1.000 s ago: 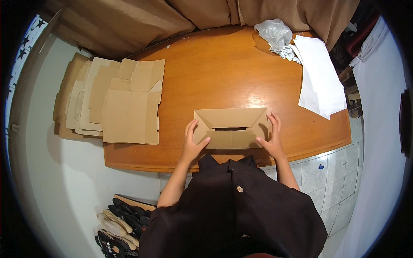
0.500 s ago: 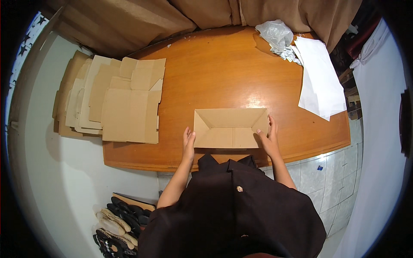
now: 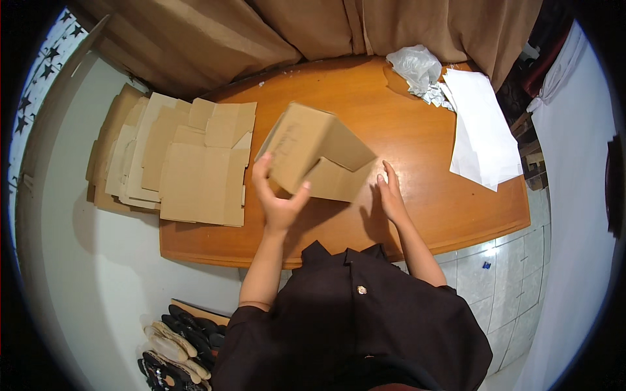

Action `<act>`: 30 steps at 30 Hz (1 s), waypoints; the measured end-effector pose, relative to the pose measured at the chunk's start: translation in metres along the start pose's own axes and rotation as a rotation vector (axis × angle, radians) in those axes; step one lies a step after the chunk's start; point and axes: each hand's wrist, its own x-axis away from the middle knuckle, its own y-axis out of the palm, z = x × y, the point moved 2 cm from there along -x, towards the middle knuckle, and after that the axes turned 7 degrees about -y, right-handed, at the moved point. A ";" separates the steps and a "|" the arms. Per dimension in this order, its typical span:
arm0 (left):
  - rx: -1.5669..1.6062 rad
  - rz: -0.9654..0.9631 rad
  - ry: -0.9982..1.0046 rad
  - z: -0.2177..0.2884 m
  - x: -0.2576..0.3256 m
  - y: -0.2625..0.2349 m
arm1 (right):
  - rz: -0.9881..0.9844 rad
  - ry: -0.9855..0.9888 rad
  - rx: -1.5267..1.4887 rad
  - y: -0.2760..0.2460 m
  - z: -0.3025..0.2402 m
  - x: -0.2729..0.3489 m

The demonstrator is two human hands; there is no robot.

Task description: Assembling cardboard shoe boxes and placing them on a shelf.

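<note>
A brown cardboard box (image 3: pixel 297 146) is tilted above the wooden table, its open side turned toward the right. Some handwriting marks one of its outer faces. My left hand (image 3: pixel 279 199) grips the box at its lower left, thumb on the near edge and fingers along the outer face. Just off the box's right side is my right hand (image 3: pixel 391 195), fingers stretched out and holding nothing. To the left lies a stack of flat, creased cardboard sheets (image 3: pixel 202 182), overlapping one another.
The wooden table (image 3: pixel 417 143) has a curved front edge. A clear plastic bag (image 3: pixel 417 65) with small pale pieces sits at its back right, beside white paper sheets (image 3: pixel 482 130). Brown curtains (image 3: pixel 300 26) hang behind. Several shoes (image 3: pixel 176 345) stand on the lower left.
The box has been lifted and tipped over, moving left and away from me. My left hand has shifted onto its outer face; my right hand has let go.
</note>
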 end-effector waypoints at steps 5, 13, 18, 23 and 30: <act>-0.559 -0.079 0.943 -0.002 0.030 0.047 | 0.289 -0.099 -0.193 -0.024 -0.052 0.003; -0.569 -0.152 1.008 -0.053 0.084 0.078 | 0.108 -0.325 0.197 -0.046 -0.068 -0.014; -0.570 -0.322 1.105 -0.074 0.101 0.088 | -0.237 -0.302 0.523 -0.032 -0.058 -0.039; -0.360 -0.473 0.970 -0.077 0.103 0.078 | -0.074 0.027 0.029 -0.026 -0.008 -0.077; -0.614 -0.123 0.549 -0.115 0.066 0.031 | 0.229 -0.155 0.518 -0.023 -0.025 -0.027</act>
